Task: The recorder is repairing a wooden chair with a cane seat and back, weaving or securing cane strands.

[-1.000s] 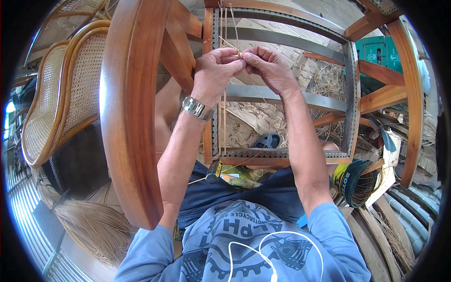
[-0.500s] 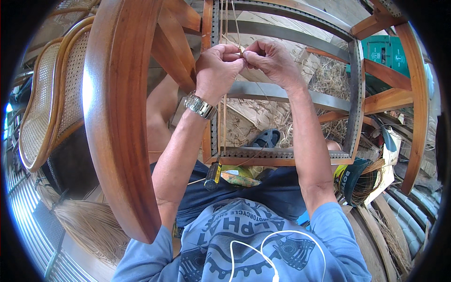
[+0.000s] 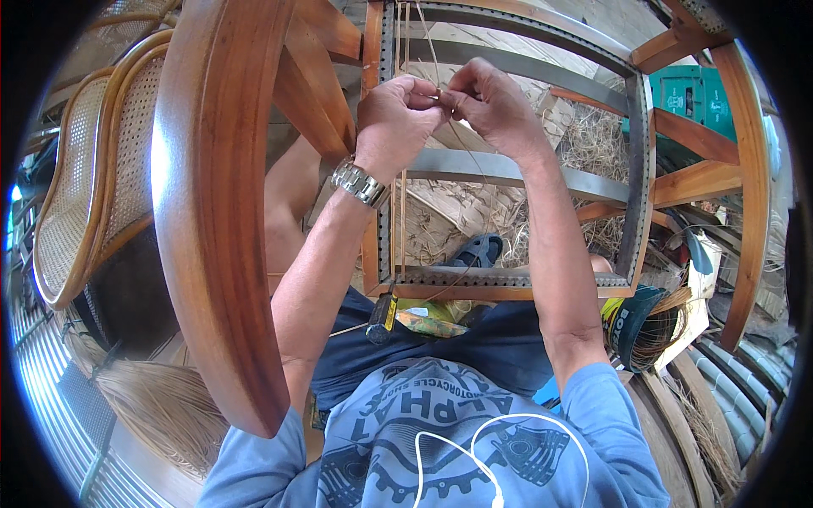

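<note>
A wooden chair frame (image 3: 222, 212) lies tipped in front of me, its open seat frame (image 3: 637, 178) lined with small drilled holes. My left hand (image 3: 392, 118), with a metal watch on the wrist, and my right hand (image 3: 491, 106) meet over the seat opening. Both pinch a thin pale cane strand (image 3: 423, 42) between the fingertips. The strand runs up toward the far rail and down toward the near rail. A few strands are strung along the left side of the seat frame (image 3: 398, 220).
Finished cane-backed chairs (image 3: 93, 178) stand at the left. Loose straw and cane scraps (image 3: 593, 144) litter the floor under the frame. A green crate (image 3: 694, 93) sits at the right, a coil of cane (image 3: 652, 330) by my right knee, a small tool (image 3: 381, 317) on my lap.
Both hands have stayed together on the strand and shifted slightly up and right in view; the curved chair rail looms larger at the left.
</note>
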A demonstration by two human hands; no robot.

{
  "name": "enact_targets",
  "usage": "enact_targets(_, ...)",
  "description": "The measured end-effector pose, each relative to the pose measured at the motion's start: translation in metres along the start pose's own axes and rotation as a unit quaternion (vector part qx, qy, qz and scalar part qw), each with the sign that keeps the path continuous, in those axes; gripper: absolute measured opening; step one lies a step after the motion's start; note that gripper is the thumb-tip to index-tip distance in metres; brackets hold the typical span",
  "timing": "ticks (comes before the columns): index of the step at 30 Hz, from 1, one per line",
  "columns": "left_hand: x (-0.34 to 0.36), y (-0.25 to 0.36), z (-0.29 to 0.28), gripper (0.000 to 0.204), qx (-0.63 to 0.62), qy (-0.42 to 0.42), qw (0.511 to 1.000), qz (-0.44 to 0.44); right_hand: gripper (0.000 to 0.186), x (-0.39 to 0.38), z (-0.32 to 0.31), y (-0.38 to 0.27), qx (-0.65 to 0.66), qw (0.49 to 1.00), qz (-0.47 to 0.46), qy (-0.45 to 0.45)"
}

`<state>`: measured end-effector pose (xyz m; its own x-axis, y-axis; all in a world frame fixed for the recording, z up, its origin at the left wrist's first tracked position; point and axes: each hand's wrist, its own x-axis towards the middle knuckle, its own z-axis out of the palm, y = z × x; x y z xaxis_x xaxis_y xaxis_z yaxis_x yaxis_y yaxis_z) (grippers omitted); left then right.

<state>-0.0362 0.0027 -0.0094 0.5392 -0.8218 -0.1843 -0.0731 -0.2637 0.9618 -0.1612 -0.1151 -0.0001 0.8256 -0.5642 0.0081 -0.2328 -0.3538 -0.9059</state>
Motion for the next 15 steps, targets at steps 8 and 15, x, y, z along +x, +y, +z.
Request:
enact_targets(8,-0.005,0.013,-0.003,0.023,-0.134,-0.062,0.988,-0.035,0.024,-0.006,-0.004,-0.006,-0.095,0.994,-0.009,0.054)
enact_targets(15,-0.001,0.017,-0.006,0.023,-0.19,-0.081,0.975,-0.08,0.029,-0.018,0.001,-0.027,-0.137,0.988,-0.005,0.069)
